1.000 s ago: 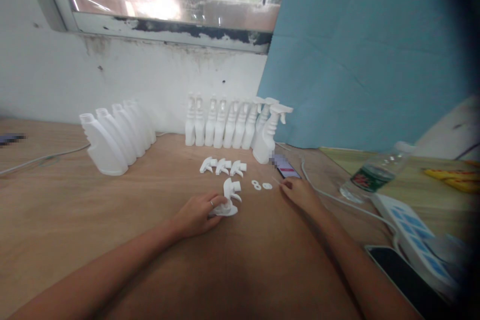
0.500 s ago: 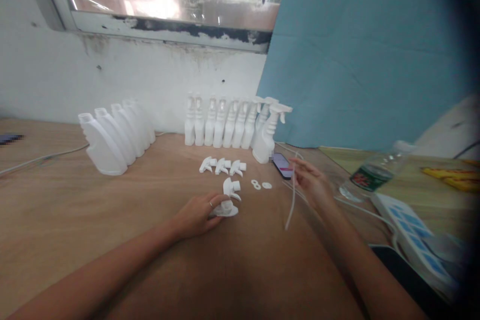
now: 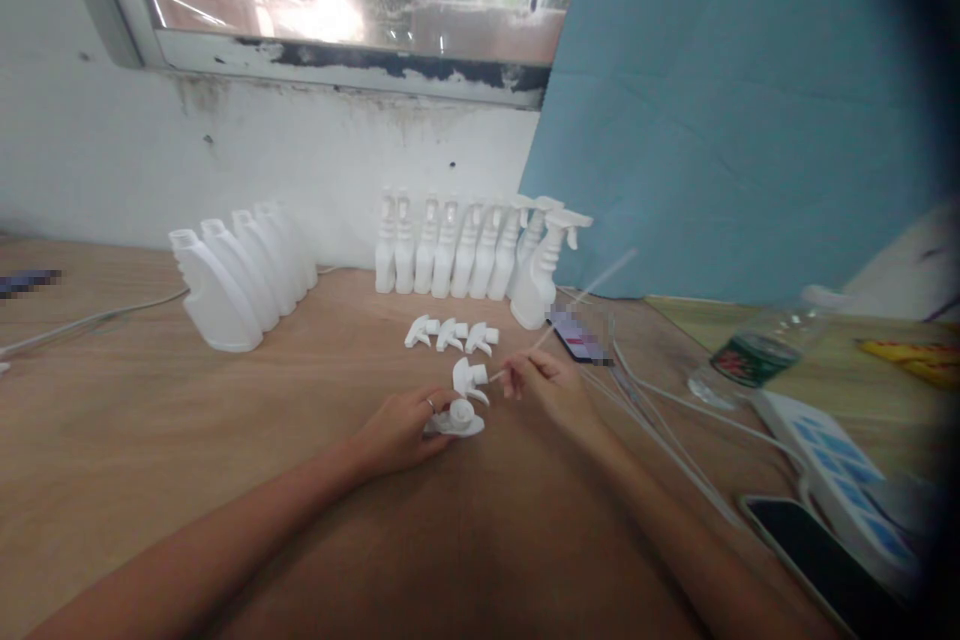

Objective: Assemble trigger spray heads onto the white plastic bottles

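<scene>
My left hand (image 3: 401,430) rests on the wooden table (image 3: 150,440), fingers closed on a white spray trigger head (image 3: 463,400) that stands on its cap end. My right hand (image 3: 546,385) pinches a thin white dip tube (image 3: 577,305); the tube slants up to the right, and its lower end is close to the trigger head. Three loose trigger heads (image 3: 451,334) lie just behind. Farther back stand a row of assembled white spray bottles (image 3: 472,255) and a row of open white bottles (image 3: 240,275).
More thin tubes (image 3: 660,430) lie to the right beside a phone (image 3: 581,340). A water bottle (image 3: 750,355), a white power strip (image 3: 832,465) and a dark phone (image 3: 806,545) sit at the right edge. A blue sheet (image 3: 712,120) hangs behind. A cable (image 3: 90,320) runs at left.
My right hand lifted a tube from the right side and brought it left to the trigger head. My left hand stayed on the trigger head.
</scene>
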The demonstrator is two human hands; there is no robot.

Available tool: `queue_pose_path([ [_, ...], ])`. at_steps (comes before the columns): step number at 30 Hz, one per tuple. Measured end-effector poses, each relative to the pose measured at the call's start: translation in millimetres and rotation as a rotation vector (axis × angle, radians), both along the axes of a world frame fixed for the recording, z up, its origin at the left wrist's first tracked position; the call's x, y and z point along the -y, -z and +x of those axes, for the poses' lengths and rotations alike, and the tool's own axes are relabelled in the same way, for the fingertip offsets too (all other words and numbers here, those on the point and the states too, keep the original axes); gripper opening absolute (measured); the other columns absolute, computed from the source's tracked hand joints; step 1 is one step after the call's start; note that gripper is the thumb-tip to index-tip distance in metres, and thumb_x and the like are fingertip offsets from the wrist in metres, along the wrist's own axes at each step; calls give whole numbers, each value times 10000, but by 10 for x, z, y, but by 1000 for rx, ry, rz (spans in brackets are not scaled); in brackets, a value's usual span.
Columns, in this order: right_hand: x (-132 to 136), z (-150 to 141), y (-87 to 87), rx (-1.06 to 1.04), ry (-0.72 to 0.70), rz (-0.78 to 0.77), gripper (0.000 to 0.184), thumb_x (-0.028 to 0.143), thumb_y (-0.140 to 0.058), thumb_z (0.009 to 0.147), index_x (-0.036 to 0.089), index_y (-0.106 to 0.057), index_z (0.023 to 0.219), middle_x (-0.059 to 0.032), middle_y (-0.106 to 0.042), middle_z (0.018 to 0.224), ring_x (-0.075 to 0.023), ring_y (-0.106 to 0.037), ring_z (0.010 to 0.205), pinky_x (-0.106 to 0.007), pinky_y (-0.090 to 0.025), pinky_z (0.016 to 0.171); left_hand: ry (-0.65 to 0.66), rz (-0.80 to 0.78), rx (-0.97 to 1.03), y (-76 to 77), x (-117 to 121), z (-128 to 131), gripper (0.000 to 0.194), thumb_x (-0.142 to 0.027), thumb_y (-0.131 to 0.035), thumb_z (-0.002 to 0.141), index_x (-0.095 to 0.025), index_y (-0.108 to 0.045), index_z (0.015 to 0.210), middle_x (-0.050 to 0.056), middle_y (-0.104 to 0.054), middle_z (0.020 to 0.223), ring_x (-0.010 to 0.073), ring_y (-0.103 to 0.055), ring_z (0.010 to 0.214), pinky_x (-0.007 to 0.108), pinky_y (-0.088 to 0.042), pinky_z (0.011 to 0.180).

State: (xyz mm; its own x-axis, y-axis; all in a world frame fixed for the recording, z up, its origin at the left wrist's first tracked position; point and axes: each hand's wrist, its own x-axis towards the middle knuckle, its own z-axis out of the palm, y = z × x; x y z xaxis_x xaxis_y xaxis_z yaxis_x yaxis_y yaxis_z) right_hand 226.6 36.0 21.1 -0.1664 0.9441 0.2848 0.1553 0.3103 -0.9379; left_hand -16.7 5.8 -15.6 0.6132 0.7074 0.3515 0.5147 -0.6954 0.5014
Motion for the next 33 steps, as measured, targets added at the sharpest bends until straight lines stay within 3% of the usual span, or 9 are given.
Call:
queue_pose_path([
  [6,104,-300,-12,-2,-204,-78,242,397,-669,785,178,-617,873,18,-635,638,-117,-555,521,-237,-441,501,29,34,-69,11,-6,-2,324,-280,-568,846,-241,-555,1167,59,-631,1164,216,-600,1033,303,-457,871],
  [10,148,-315,8,186,-136,56,182,340,-599,850,178,-603,766,19,-601,622,-129,-566,579,-252,-428,570,4,76,-132,29,-5,1,232,-296,-551,856,-213,-578,1071,64,-652,1043,218,-610,952,297,-462,814],
  [14,203,-352,-5,241,-164,96,196,317,-550,876,195,-557,723,23,-574,603,-141,-553,567,-260,-428,567,2,110,-146,33,1,6,204,-303,-542,863,-204,-575,1039,66,-646,1029,219,-604,940,294,-459,800],
  [21,226,-361,31,392,-167,153,126,272,-532,893,201,-578,799,9,-600,681,-155,-569,629,-260,-435,587,12,96,-129,42,-5,12,269,-285,-554,854,-209,-563,1112,73,-641,1068,228,-601,987,309,-461,838],
  [25,252,-365,61,496,-191,265,129,260,-507,911,209,-564,807,-10,-603,726,-176,-572,694,-282,-438,639,14,73,-116,55,-7,7,292,-298,-550,864,-227,-555,1148,74,-636,1091,231,-595,1020,318,-460,869],
  [33,261,-460,188,570,-188,370,198,199,-476,911,214,-487,714,-18,-560,711,-178,-536,689,-288,-423,654,56,31,-83,40,4,-7,317,-306,-513,900,-232,-531,1207,90,-607,1159,226,-588,1059,324,-466,892],
])
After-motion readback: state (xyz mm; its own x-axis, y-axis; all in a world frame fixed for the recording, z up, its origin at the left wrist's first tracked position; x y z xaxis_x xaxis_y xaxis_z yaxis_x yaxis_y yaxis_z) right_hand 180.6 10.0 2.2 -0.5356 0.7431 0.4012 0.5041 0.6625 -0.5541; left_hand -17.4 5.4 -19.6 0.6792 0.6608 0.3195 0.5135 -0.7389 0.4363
